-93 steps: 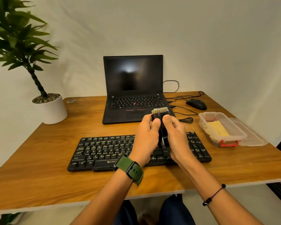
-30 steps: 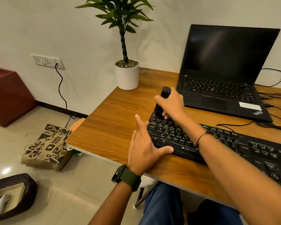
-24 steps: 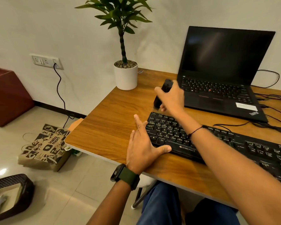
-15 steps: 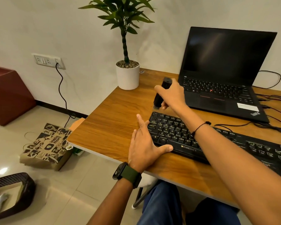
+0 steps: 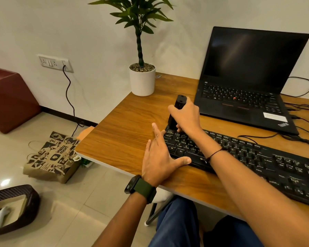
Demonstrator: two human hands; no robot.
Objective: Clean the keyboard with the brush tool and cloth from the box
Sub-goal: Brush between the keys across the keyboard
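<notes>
Open laptop [image 5: 246, 82] and potted plant [image 5: 141, 75] on wooden desk [image 5: 125, 132], paper bag [image 5: 52, 155] and dark basket [image 5: 16, 209] on floor

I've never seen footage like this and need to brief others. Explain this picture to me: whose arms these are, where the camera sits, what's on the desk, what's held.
There is no machine here. A person wears the camera on their head, so it looks down at their own arms. The right hand grips a black brush tool, its lower end down at the keyboard's left end. The left hand rests flat against that end of the keyboard. On the wooden desk also stand an open laptop and a potted plant.
</notes>
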